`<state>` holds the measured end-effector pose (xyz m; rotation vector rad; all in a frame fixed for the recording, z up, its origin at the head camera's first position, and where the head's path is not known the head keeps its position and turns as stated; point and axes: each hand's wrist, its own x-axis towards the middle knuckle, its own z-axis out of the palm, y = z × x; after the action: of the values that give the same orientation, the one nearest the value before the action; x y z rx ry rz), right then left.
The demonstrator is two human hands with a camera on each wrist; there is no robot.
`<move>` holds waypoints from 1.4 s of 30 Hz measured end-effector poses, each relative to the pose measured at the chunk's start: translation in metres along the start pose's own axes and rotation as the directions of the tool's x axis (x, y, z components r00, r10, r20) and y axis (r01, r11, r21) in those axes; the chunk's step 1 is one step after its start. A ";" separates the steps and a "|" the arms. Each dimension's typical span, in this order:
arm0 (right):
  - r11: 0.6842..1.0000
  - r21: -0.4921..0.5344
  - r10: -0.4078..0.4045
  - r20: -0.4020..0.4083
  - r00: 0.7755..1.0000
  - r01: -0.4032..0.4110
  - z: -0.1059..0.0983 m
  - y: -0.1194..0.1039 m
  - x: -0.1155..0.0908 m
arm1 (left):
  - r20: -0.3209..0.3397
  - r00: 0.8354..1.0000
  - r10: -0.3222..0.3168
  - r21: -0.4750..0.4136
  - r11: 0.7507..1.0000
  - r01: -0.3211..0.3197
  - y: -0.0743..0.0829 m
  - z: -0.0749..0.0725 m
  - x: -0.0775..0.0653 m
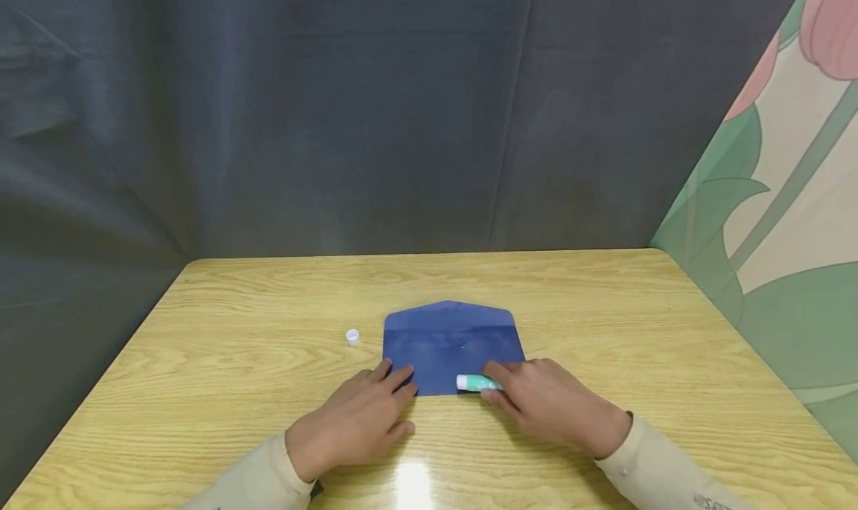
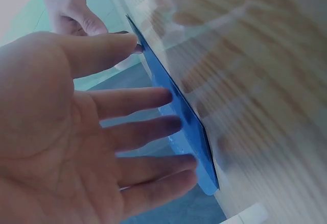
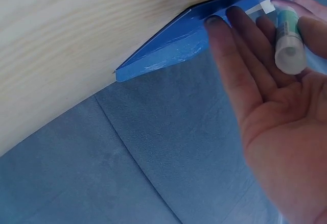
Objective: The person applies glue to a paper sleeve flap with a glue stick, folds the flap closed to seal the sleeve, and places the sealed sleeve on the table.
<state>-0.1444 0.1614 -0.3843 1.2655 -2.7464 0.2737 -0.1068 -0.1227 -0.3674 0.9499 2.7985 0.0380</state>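
Observation:
A dark blue envelope lies on the table with its pointed flap opened out toward the back. My left hand has its fingers spread, the fingertips resting at the envelope's lower left corner. Between thumb and fingers, my right hand holds a green and white glue stick over the lower right part of the envelope. In the right wrist view, the glue stick shows a whitish round end, and shiny wet-looking patches mark the flap.
A small white cap stands on the wood-grain table, left of the envelope. Behind the table hangs a dark sheet, and a flower-patterned wall borders the right side.

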 end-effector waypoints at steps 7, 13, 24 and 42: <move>0.998 -0.043 -0.049 -0.072 0.996 0.046 0.003 0.000 0.002 | -0.239 0.971 -0.001 0.005 1.000 0.002 0.003 0.001 0.008; 0.993 0.043 -0.100 -0.129 0.987 0.106 0.001 -0.006 0.002 | -0.458 0.888 0.035 -0.033 0.998 -0.057 0.008 0.001 0.015; 0.980 0.117 -0.141 -0.177 0.974 0.163 -0.005 -0.022 0.004 | -0.569 0.806 0.162 -0.022 0.977 -0.212 0.019 0.000 0.018; 0.979 0.154 -0.093 -0.236 0.967 0.132 -0.010 -0.010 -0.004 | -0.617 0.782 0.091 -0.033 0.989 -0.141 0.017 0.004 0.016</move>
<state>-0.1341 0.1596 -0.3737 1.3308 -2.4909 0.6115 -0.1088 -0.0996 -0.3726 1.2802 3.2691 0.5755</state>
